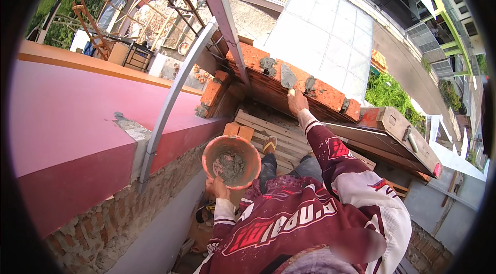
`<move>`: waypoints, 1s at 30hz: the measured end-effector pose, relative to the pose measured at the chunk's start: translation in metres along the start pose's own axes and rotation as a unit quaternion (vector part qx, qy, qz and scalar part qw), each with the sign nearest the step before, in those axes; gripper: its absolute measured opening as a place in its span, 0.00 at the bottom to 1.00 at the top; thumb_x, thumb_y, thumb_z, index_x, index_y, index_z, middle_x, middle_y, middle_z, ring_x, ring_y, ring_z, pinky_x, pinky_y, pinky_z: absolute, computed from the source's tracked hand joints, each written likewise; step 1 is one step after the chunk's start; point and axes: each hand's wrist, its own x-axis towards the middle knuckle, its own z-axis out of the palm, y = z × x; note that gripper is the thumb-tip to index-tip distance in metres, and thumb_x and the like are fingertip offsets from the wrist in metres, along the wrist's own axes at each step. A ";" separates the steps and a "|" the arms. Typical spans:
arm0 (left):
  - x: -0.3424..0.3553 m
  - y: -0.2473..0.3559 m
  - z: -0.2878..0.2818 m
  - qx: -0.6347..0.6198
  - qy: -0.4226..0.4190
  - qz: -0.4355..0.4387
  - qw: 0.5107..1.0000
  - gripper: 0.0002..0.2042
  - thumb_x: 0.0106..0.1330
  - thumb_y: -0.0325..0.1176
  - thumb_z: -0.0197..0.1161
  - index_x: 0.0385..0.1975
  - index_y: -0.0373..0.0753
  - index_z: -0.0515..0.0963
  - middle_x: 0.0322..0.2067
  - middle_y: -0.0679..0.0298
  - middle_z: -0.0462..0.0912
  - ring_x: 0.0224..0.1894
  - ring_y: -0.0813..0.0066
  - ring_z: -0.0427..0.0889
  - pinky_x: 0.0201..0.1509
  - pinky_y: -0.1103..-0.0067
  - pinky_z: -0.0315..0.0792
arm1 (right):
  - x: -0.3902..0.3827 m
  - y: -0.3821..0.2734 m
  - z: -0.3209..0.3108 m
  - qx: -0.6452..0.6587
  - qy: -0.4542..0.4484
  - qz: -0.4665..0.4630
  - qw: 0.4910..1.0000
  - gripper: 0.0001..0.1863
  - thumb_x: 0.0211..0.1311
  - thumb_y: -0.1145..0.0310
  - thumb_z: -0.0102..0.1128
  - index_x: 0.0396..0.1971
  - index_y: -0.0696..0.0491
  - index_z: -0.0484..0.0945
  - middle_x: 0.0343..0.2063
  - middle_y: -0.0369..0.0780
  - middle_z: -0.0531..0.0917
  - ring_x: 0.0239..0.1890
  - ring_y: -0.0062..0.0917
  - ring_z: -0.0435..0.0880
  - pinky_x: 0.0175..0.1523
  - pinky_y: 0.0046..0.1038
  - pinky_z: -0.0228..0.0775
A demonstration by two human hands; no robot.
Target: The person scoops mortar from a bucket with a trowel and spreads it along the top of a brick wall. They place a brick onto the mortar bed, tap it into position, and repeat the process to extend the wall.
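An orange bucket (253, 153) hangs low in front of me, tilted so its opening shows grey mortar (230, 167) inside. My left hand (218, 189) grips its near rim. Stretched forward, my right hand (297, 102) is closed round the handle of a trowel (288, 76). The trowel's pointed blade lies over the top course of a red brick wall (328, 92). On either side of the blade, dabs of mortar (268, 66) sit at the joints between bricks. Whether the blade touches the bricks, I cannot tell.
Wooden planks (283, 142) lie under my feet. Loose bricks (238, 131) stand beyond the bucket. A wooden box-like piece (395, 121) adjoins the wall's right end. A curved grey pipe (178, 88) and a metal post (227, 21) rise at left, near a pink wall (77, 114).
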 end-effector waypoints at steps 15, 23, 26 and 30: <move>-0.016 0.010 -0.017 0.025 -0.005 -0.003 1.000 0.13 0.42 0.16 0.55 0.25 0.39 0.62 0.29 0.66 0.70 0.30 0.76 0.72 0.38 0.78 0.68 | -0.009 -0.085 0.078 0.114 0.016 0.039 0.993 0.24 0.66 0.58 0.60 0.55 0.54 0.65 0.51 0.56 0.77 0.54 0.55 0.79 0.58 0.50 0.72; -0.007 0.001 -0.032 0.040 0.006 -0.028 0.999 0.14 0.40 0.16 0.55 0.24 0.38 0.60 0.29 0.65 0.69 0.30 0.72 0.74 0.41 0.75 0.71 | -0.021 -0.082 0.052 0.064 0.044 -0.006 0.997 0.24 0.65 0.61 0.62 0.55 0.54 0.65 0.51 0.57 0.75 0.52 0.56 0.80 0.56 0.51 0.73; -0.003 -0.001 -0.032 0.050 0.021 -0.014 0.998 0.14 0.39 0.16 0.56 0.23 0.38 0.61 0.29 0.65 0.70 0.31 0.71 0.75 0.42 0.75 0.71 | -0.026 -0.095 0.057 0.075 0.015 -0.040 0.996 0.25 0.65 0.61 0.63 0.55 0.54 0.65 0.51 0.57 0.75 0.52 0.57 0.80 0.55 0.51 0.73; 0.007 -0.004 -0.034 0.057 -0.017 -0.042 0.997 0.13 0.40 0.15 0.55 0.23 0.37 0.62 0.30 0.62 0.72 0.32 0.70 0.77 0.42 0.74 0.73 | -0.017 -0.123 0.072 0.072 -0.024 -0.043 0.996 0.26 0.64 0.62 0.64 0.55 0.57 0.64 0.52 0.58 0.74 0.52 0.56 0.81 0.56 0.49 0.75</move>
